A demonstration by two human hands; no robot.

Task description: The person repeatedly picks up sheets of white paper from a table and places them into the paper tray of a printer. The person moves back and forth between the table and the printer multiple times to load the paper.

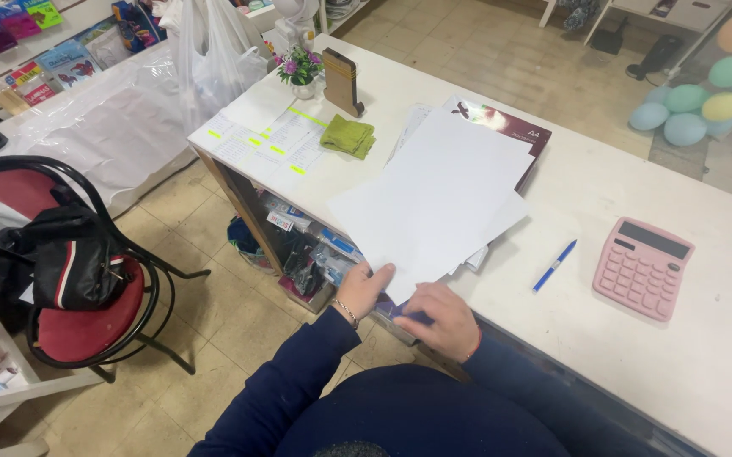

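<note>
Red seat pad on the black metal chair (pixel 87 330) sits far left, a dark bag (pixel 74 262) resting on it. Moving right, your left hand (pixel 364 289) pinches the near corner of the white paper sheets (pixel 438 199), thumb on top, at the counter's near edge. Just beside it, your right hand (pixel 444 319) lies curled, palm down, over the lowest corner of those sheets. The stack fans out across the white counter (pixel 603 195). Further right lie a blue pen (pixel 554 266), then a pink calculator (pixel 642 267).
</note>
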